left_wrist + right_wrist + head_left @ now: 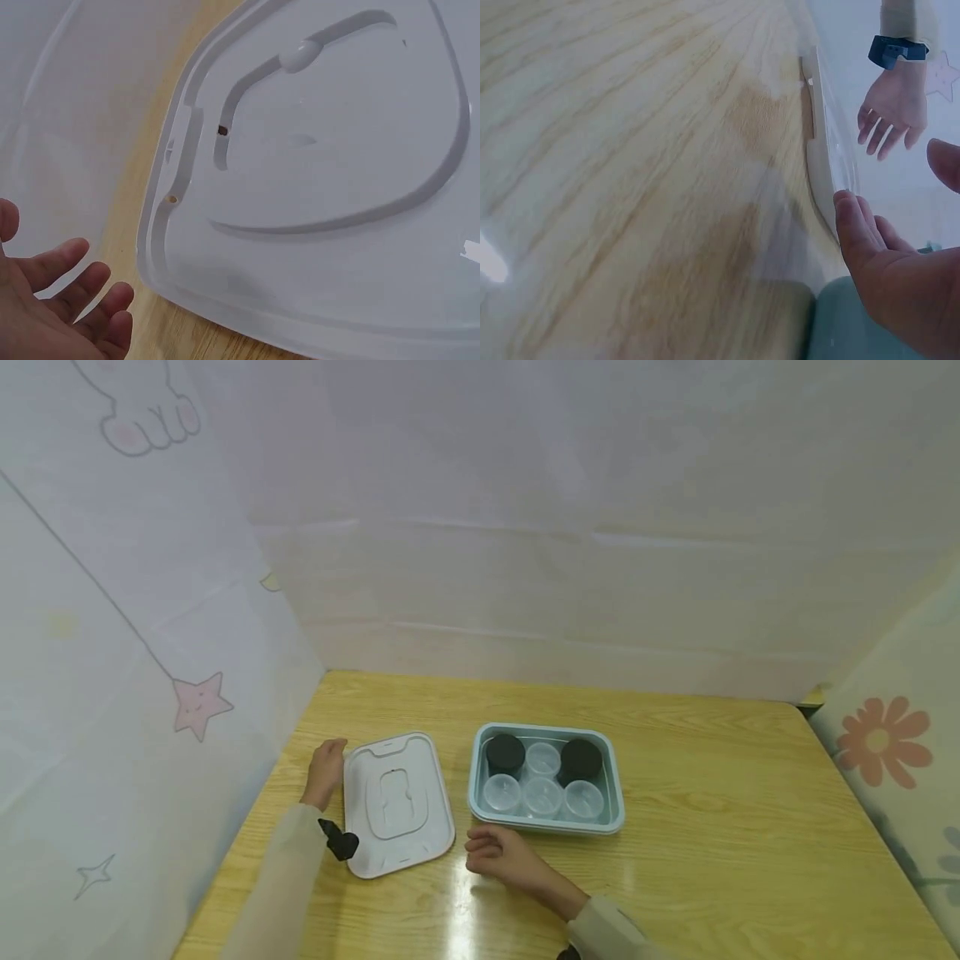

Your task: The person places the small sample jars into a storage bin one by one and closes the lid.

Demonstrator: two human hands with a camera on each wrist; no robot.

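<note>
In the head view, the left hand (324, 770) lies with its fingers relaxed just beside the outer long edge of a flat white plastic lid with rounded corners (397, 803), holding nothing; whether it touches the rim is hard to tell. The right hand (497, 853) rests loosely curled and empty on the glossy wooden table (712, 827), between the lid and a pale blue-green rectangular plastic tray (619, 793) just beyond its knuckles. In the tray stand small clear round cups (542, 793) and two black round caps (505, 752).

The left wrist view shows the palm open and the fingers (71, 289) spread, apart from the lid's rim. The lid is smooth and faintly shiny, moulded with a curved groove and a raised lip.

In the right wrist view, the right hand's fingers (855, 225) sit beside the lid's thin edge, gripping nothing.

To lift the lid well, I judge both hands should take opposite rims and keep it level.
</note>
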